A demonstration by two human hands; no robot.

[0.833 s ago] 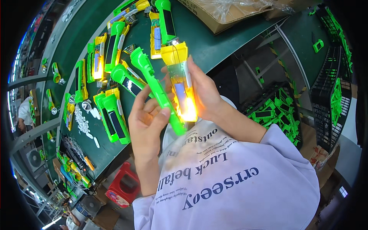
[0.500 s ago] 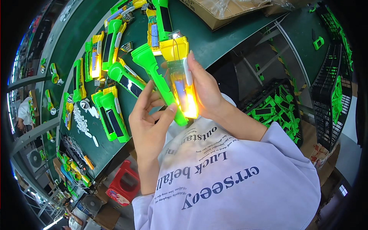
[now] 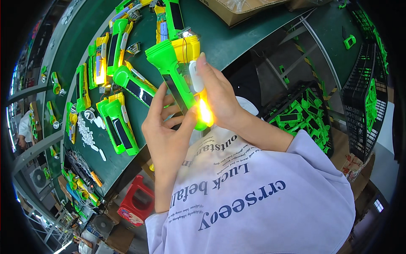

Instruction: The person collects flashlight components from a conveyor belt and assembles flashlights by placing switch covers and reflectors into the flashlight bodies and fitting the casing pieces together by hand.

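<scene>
My left hand [image 3: 167, 133] grips the green shell half [image 3: 163, 57] of a flashlight, which has a dark panel along its side. In my right hand [image 3: 220, 99] is the yellow shell half [image 3: 190, 47], with a white side piece [image 3: 196, 77] by the thumb. The two halves lie side by side, nearly closed along their lower ends, with a gap toward the wide ends. A bright yellow-orange light [image 3: 205, 114] glows at the lower end. Thin wires show at the yellow wide end, near a silver reflector [image 3: 185, 34]. My fingers hide parts of the seam.
Several green and yellow flashlights [image 3: 116, 127] lie on the green table [image 3: 211, 46], beside a pile of small white parts [image 3: 86, 131]. A cardboard box [image 3: 237, 17] stands at the back. Black crates [image 3: 325, 131] of green shells are at the right; a red stool [image 3: 137, 201] is below left.
The green half has turned and come against the yellow half, narrowing the gap and covering most of the inside. Its dark panel now shows. Both hands have shifted slightly upward.
</scene>
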